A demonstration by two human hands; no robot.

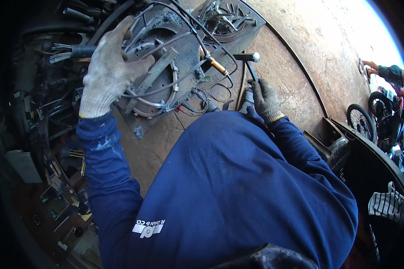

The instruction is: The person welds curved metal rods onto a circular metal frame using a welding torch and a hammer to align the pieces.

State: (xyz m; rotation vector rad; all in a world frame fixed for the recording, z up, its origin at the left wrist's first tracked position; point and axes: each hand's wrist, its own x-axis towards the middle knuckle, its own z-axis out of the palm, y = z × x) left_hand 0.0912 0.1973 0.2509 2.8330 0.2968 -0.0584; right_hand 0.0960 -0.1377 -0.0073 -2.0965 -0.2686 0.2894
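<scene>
My left hand [108, 71], in a pale work glove, is held over the left side of a dark metal work plate [187, 58] with its fingers and thumb spread. It appears to hold nothing; whether it touches the metal underneath I cannot tell. A flat metal bar [159, 71] lies slanted just right of the thumb, across bent rods [175, 83] curved in a ring. My right hand [266, 101], in a darker glove, is wrapped round the handle of a hammer [252, 71]. The hammer's head points away from me, right of the plate. A yellow-orange tool handle [218, 66] with a cable lies between hammer and plate.
Black cables [194, 32] loop over the plate. Behind it, coiled wire and metal scraps [224, 22] rest on a metal surface. Pipes and bundled rods [60, 53] crowd the left. Bicycles [362, 120] and another person's arm [388, 74] are at far right, beyond the concrete floor [309, 49].
</scene>
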